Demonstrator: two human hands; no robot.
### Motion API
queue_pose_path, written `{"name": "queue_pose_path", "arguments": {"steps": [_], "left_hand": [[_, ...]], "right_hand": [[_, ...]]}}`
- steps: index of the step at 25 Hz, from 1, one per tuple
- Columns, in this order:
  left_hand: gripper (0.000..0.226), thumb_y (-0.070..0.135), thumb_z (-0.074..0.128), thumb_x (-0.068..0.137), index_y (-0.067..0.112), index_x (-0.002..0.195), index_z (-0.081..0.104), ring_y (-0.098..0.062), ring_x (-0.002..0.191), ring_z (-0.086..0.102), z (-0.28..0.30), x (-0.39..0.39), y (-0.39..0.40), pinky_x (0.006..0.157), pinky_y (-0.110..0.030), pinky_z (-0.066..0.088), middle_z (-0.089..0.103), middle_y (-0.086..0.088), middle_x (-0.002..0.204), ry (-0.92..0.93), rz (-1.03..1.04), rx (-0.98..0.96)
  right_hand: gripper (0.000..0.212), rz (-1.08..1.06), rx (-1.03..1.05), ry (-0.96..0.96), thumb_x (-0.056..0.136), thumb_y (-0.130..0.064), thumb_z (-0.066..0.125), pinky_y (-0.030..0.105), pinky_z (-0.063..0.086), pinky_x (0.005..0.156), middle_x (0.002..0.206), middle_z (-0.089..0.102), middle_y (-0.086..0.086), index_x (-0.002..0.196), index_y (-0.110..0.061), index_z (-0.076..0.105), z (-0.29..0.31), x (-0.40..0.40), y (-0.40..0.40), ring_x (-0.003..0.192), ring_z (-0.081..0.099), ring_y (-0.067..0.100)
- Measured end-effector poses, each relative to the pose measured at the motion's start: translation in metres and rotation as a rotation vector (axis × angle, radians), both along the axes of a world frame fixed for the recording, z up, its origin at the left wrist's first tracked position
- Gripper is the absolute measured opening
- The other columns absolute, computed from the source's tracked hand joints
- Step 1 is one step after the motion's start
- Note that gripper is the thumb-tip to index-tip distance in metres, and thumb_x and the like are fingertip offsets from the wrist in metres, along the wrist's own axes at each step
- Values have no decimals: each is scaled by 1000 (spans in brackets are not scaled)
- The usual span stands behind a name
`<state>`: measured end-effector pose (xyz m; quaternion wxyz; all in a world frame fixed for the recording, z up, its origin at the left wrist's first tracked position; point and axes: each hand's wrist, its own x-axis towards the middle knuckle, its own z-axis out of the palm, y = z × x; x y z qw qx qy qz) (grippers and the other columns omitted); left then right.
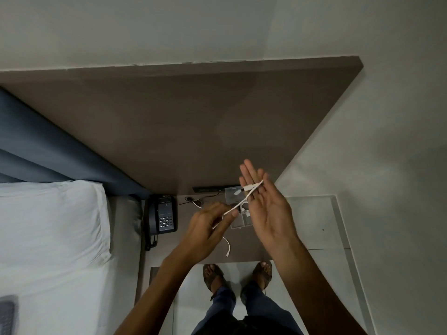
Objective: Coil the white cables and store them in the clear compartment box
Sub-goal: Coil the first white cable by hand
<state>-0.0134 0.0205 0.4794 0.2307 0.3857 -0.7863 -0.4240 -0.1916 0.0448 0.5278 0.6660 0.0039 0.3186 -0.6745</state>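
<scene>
The person stands at a low bedside shelf (pixel 244 247), brown like the tall panel (pixel 183 122) that rises behind it against the pale grey wall (pixel 217 27), and the clear compartment box (pixel 238 222) sits on that shelf toward its back. Above the box both bare hands are raised. The right hand (pixel 266 209) is spread flat with its palm up and fingers straight, not clenched around anything — the plug end of a white cable (pixel 242 201) simply lies across its fingers, just above the box's open lid. From there the cable runs down and left of the box into the left hand (pixel 210 226), whose thumb and fingertips are pinched closed on it. The cable's loose tail curves out below that hand and hangs in front of the box, its far plug near the shelf's front edge. Inside the box some small white pieces show through the plastic, though which compartment holds them is hard to tell. Left of the box a dark push-button telephone (pixel 163 217) rests at the shelf's end, its curly cord hanging down, and a thin black wire (pixel 193 201) lies between telephone and box. Behind the box a dark socket strip (pixel 212 189) is set into the panel. Further left of the telephone is a bed — white pillow (pixel 53 226), blue padded headboard (pixel 48 151). In front of the shelf the person's sandalled feet (pixel 238 274) stand on a pale floor.
</scene>
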Motion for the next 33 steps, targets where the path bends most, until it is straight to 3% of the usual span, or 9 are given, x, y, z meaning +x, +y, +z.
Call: {"name": "queue_pose_path", "arguments": {"steps": [4, 8, 11, 14, 20, 25, 27, 29, 33], "left_hand": [[29, 41, 58, 110, 18, 101, 73, 1, 70, 55, 21, 2, -7, 65, -14, 42, 54, 23, 84, -76, -24, -97], [22, 38, 69, 107, 22, 92, 72, -7, 66, 58, 39, 4, -13, 62, -16, 44, 61, 15, 81, -81, -118, -73], [22, 39, 67, 106, 29, 87, 68, -4, 72, 58, 55, 0, -26, 65, -17, 44, 60, 16, 83, -35, -100, -124], [35, 37, 65, 107, 12, 83, 66, -16, 73, 56, 59, -5, -40, 65, -31, 47, 59, -2, 81, -12, -62, -133], [50, 43, 56, 109, 4, 78, 55, -16, 62, 45, 59, -21, -23, 60, -33, 41, 46, -13, 68, 214, 40, 158], [45, 36, 50, 116, 12, 84, 71, -4, 59, 55, 49, -26, 1, 64, -17, 43, 56, 2, 63, 109, -38, 151], [33, 33, 54, 113, 25, 87, 74, -13, 56, 55, 51, -20, 4, 62, -19, 43, 56, -1, 64, 76, -45, 145], [25, 32, 58, 111, 40, 92, 72, -10, 57, 56, 62, -14, 4, 61, -15, 43, 60, 9, 67, 88, -65, 124], [22, 37, 68, 107, 36, 86, 71, -2, 53, 55, 88, -9, -8, 57, -10, 41, 63, 20, 67, 86, -97, 30]], "right_hand": [[41, 224, -61, 1103, 117, -29, 41, 11, 51, 102, 142, 62, -35, 154, -20, 55, -18, 13, 15, 138, 54, -8], [34, 282, -192, 1399, 114, -18, 48, 10, 57, 93, 154, 61, -6, 145, -11, 60, -23, 1, 23, 132, 58, -12], [27, 455, -185, 1422, 115, -20, 46, 28, 61, 89, 119, 76, 7, 130, -10, 67, -22, -9, 29, 107, 73, 7], [39, 595, -178, 1114, 118, -28, 38, 28, 57, 101, 104, 79, 7, 117, -7, 71, -10, -8, 39, 103, 75, 18], [20, 488, -191, -430, 109, -10, 56, 51, 53, 114, 87, 68, 16, 101, 3, 69, 30, -14, 43, 74, 70, 24], [31, -5, -295, -530, 114, -14, 44, 50, 40, 126, 129, 73, 24, 125, 3, 67, 57, -21, 25, 122, 73, 29], [33, -109, -258, -243, 117, -20, 40, 45, 34, 129, 149, 66, 19, 140, -5, 59, 60, -31, 16, 141, 63, 28], [39, -62, -159, 443, 119, -27, 35, 35, 33, 127, 155, 64, 1, 151, -17, 56, 53, -33, 15, 148, 54, 15], [30, 216, -157, 1331, 117, -24, 42, 19, 52, 105, 139, 69, -8, 138, -17, 63, 21, -25, 31, 126, 65, -1]]}}
